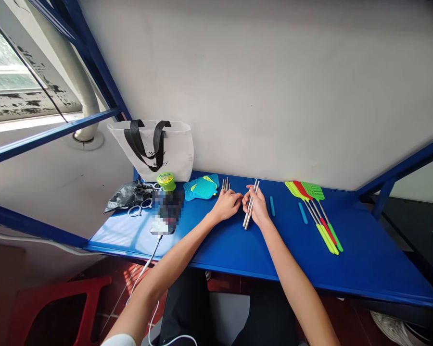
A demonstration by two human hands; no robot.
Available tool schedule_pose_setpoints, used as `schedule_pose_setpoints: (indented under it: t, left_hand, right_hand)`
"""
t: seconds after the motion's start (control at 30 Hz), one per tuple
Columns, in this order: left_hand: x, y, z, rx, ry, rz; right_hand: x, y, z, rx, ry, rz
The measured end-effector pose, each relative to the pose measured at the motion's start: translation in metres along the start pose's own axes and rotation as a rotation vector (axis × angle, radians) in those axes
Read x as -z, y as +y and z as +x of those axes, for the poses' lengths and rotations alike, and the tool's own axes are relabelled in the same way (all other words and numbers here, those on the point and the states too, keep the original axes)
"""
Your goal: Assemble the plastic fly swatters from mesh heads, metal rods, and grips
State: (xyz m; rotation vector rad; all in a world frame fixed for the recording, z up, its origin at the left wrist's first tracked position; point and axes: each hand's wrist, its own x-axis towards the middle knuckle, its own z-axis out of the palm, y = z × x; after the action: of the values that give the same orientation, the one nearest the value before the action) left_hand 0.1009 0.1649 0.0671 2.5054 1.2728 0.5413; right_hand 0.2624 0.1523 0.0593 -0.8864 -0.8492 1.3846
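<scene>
My right hand [259, 205] is closed around a few slim metal rods [250, 207], held at a slant above the blue table. Just to its left, my left hand [226, 204] is palm down with its fingers curled toward the right hand; what they grip is hidden. More metal rods [226, 183] show beyond my left knuckles, and I cannot tell whether that hand touches them. Blue and yellow fly swatter heads [202, 188] lie stacked left of my hands. To the right rest a short blue stick [272, 205] and another blue stick [302, 213].
Several fly swatters [323, 218] lie fanned at the right. Leftward are a phone [168, 211] with a white cable, a green tub [166, 181], scissors [135, 210], a black plastic bag [126, 196] and a white tote bag [178, 154]. Blue frame bars flank the table [238, 254].
</scene>
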Motion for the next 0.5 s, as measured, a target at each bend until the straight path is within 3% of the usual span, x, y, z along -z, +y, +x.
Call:
schedule_pose_setpoints:
  t: [0.07, 0.13, 0.3, 0.4, 0.5]
  left_hand:
    - [0.003, 0.000, 0.000, -0.044, -0.086, -0.027]
    - [0.009, -0.002, 0.000, -0.033, -0.099, -0.075]
    - [0.029, -0.014, -0.005, 0.238, 0.188, -0.078]
    - [0.034, -0.017, -0.010, 0.355, 0.241, 0.017]
    - [0.033, -0.013, -0.013, 0.484, 0.139, 0.121]
  right_hand:
    - [0.001, -0.002, 0.000, 0.022, 0.023, 0.015]
    - [0.003, -0.002, 0.001, 0.023, 0.048, 0.024]
    - [0.006, 0.018, 0.009, -0.105, 0.001, -0.098]
    - [0.004, 0.036, 0.021, -0.096, -0.036, -0.414]
    - [0.003, 0.049, 0.031, 0.087, 0.018, -0.819]
